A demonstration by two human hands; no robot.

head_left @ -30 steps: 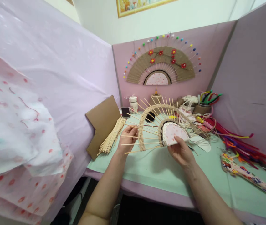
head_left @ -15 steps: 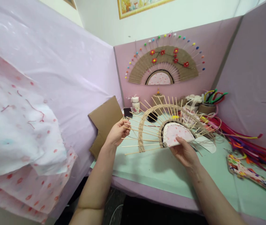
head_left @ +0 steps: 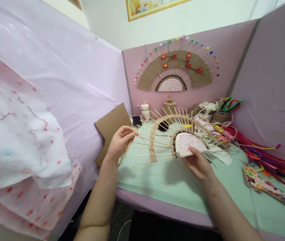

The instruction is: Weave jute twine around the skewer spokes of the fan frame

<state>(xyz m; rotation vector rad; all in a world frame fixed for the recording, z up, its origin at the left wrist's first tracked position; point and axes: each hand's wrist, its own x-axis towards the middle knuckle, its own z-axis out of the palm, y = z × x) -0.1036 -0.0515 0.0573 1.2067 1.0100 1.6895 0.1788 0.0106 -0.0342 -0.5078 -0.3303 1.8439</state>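
My right hand (head_left: 198, 163) grips the base of a half-made fan (head_left: 153, 140), thumb on its pink-spotted half-round centre (head_left: 186, 144) and fingers underneath. Thin wooden sticks spread from that centre, with a band of twine woven across them in an arc. To the left of the stick ends, my left hand (head_left: 122, 139) is closed in a pinch. A thin strand of twine (head_left: 142, 139) seems to run from its fingertips towards the woven band. Part of a stick bundle (head_left: 122, 156) shows behind the left hand.
A finished fan (head_left: 175, 62) with red flowers hangs on the back panel. Cardboard (head_left: 112, 125) leans at left. A white jar (head_left: 145, 113), a twine spool (head_left: 169, 108) and a tin of pliers (head_left: 221, 116) stand behind. Coloured pipe cleaners (head_left: 263, 152) and a flowered glue gun (head_left: 270, 190) lie at right.
My left hand has moved a little left, away from the stick ends, still pinched. The fan has tipped slightly; my right hand keeps its hold.
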